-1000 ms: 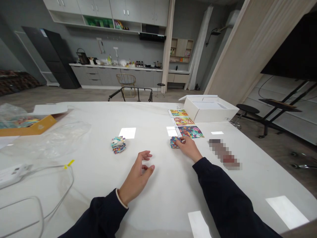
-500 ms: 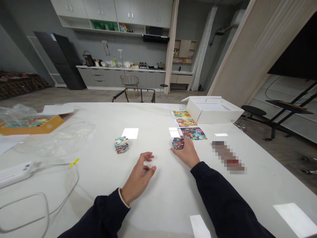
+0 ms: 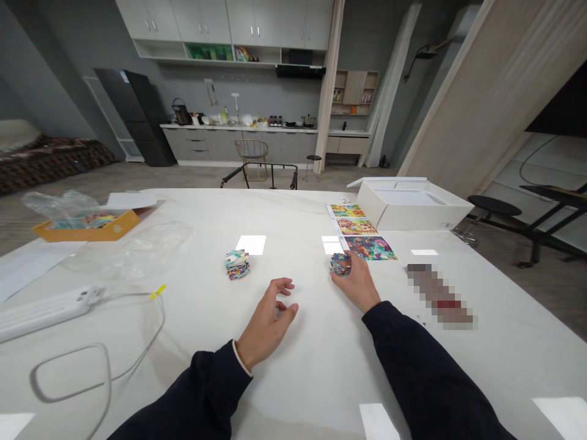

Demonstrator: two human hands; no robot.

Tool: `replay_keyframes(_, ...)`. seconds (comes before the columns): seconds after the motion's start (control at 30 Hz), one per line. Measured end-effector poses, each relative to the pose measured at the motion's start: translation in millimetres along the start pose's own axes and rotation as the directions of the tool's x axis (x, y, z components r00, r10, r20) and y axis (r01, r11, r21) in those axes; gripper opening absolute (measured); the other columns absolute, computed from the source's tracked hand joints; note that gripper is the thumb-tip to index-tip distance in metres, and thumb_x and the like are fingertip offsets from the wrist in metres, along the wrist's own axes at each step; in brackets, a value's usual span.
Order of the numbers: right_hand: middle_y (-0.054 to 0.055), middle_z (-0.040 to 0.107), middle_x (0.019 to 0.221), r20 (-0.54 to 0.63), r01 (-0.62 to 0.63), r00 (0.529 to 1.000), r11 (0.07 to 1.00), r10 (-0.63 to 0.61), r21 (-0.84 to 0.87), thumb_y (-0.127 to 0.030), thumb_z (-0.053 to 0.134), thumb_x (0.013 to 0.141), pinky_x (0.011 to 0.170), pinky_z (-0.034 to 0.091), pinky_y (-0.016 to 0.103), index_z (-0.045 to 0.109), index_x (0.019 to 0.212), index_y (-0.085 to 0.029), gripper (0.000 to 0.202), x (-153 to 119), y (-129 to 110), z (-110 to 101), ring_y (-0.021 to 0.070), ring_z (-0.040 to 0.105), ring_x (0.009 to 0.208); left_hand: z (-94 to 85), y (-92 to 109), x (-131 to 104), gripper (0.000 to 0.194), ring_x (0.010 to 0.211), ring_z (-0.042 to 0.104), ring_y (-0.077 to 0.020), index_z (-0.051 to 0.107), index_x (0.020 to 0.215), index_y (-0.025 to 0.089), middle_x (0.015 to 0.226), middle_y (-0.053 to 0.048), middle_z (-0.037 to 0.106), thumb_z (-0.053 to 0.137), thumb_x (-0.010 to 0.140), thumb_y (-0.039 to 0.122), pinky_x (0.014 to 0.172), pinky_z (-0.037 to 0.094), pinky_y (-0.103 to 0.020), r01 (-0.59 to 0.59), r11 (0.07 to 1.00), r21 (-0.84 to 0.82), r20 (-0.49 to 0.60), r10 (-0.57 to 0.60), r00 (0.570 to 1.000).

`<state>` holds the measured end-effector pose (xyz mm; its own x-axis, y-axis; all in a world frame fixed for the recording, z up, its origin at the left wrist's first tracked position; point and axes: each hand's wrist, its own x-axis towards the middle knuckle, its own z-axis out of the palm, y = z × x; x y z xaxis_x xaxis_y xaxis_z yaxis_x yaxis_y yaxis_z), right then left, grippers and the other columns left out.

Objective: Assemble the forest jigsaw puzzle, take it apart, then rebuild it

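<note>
My right hand (image 3: 356,282) has its thumb and fingers closed round the sides of a small stack of dark, multicoloured jigsaw puzzle pieces (image 3: 340,264), which stands on the white table (image 3: 293,214). A second stack of puzzle pieces (image 3: 237,264), lighter and mostly teal and cream on top, stands apart to the left and leans a little. My left hand (image 3: 266,324) rests at the table between the two stacks and nearer to me. Its fingers are curved and apart from the thumb, with nothing between them.
Picture sheets (image 3: 367,247) lie just beyond my right hand, before an open white box (image 3: 413,211). A blurred-out item (image 3: 440,296) lies at right. On the left are an orange box (image 3: 92,231) of pieces, crumpled plastic (image 3: 151,244), and a power strip (image 3: 50,313) with its cable.
The whole view has swung slightly to the left, so everything sits further right in the picture. Both hands and both stacks keep about the same places on the table.
</note>
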<state>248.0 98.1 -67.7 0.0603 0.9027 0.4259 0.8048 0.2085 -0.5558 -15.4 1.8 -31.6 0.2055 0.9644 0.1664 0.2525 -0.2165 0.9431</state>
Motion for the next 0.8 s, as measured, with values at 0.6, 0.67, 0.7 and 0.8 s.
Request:
replay_keyframes(0.6,0.015,0.062,0.121,-0.319,0.202,0.926,0.979,-0.203,-0.038,-0.051,0.074,0.086,0.106,0.044,0.052,0.054,0.131,-0.019,0.058,-4,-31,-31,0.0343,0.055,0.119,-150.5,-74,54,0.125,0.104,0.071,-0.0312,0.016,0.163,0.025,0.133,-0.019,0.062,0.09,0.062,0.031,0.099,0.055,-0.056,0.156,0.957,0.246,-0.229,-0.099,0.968)
replay_keyframes(0.67,0.014,0.063,0.12,-0.341,0.185,0.921,0.982,-0.187,-0.04,-0.049,0.074,0.087,0.105,0.045,0.05,0.056,0.128,-0.019,0.054,-5,-34,-35,0.0334,0.057,0.115,-151.9,-74,55,0.112,0.092,0.072,-0.0265,0.027,0.159,0.025,0.126,-0.015,0.067,0.088,0.066,0.033,0.094,0.058,-0.053,0.14,0.955,0.263,-0.232,-0.078,0.97)
replay_keyframes(0.7,0.014,0.064,0.119,-0.35,0.174,0.92,0.984,-0.177,-0.041,-0.049,0.073,0.087,0.104,0.046,0.049,0.056,0.127,-0.019,0.053,-5,-35,-36,0.0331,0.058,0.113,-152.3,-75,56,0.104,0.088,0.072,-0.0245,0.033,0.156,0.024,0.123,-0.014,0.068,0.086,0.067,0.033,0.092,0.058,-0.05,0.131,0.951,0.281,-0.231,-0.065,0.971)
replay_keyframes(0.8,0.014,0.064,0.119,-0.352,0.148,0.923,0.988,-0.152,-0.039,-0.048,0.073,0.088,0.098,0.049,0.047,0.057,0.126,-0.019,0.051,-6,-37,-38,0.0319,0.06,0.108,-152.2,-78,58,0.083,0.082,0.069,-0.02,0.045,0.146,0.022,0.118,-0.01,0.069,0.082,0.072,0.034,0.086,0.06,-0.043,0.108,0.942,0.319,-0.223,-0.037,0.974)
